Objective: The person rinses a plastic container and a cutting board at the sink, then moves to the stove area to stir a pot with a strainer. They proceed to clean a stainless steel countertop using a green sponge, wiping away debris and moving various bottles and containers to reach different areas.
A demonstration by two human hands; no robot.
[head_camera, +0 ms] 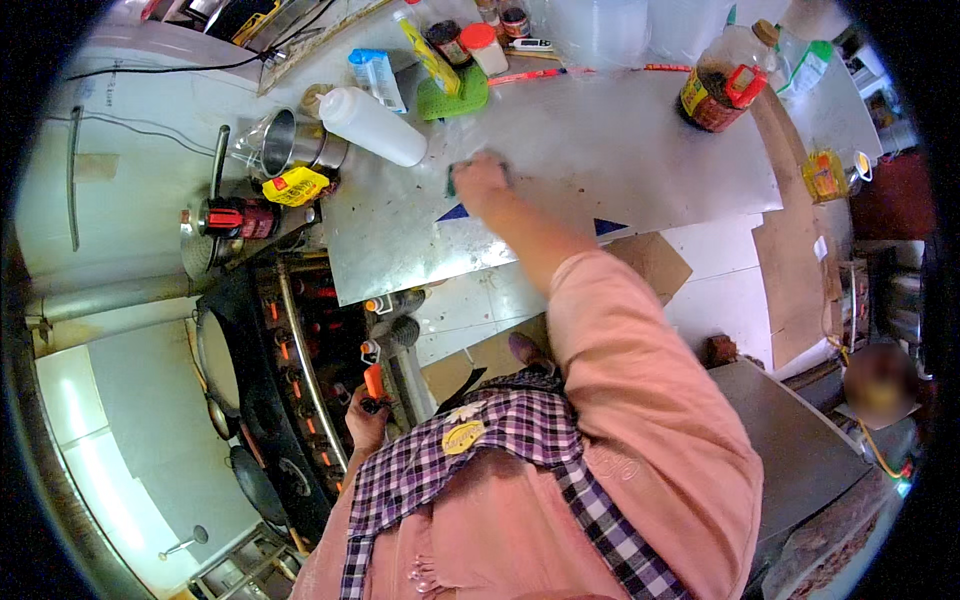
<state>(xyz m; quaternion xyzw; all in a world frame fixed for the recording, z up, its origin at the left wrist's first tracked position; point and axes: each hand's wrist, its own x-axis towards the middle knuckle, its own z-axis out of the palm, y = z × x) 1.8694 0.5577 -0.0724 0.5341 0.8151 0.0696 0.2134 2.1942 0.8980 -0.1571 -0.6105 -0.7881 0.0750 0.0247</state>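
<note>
My right hand [482,178] presses down on the sheet-metal tabletop [570,142]. Under its fingers is a dark green pad [451,181], probably a scouring pad; most of it is hidden by the hand. Dark specks lie on the metal beside it. Down by my left hip, my left hand [366,424] is closed around a dark object [373,405] with an orange part [373,381] sticking up; its kind is hard to make out. A white plastic squeeze bottle [375,127] lies tilted just beyond my right hand, to the left.
A green perforated mat [452,94] carries a yellow packet [427,56]. Steel pots [300,139] and a yellow packet [295,186] line the left edge. A red-handled jug [724,86] stands far right. A black gas range [300,360] runs along my left.
</note>
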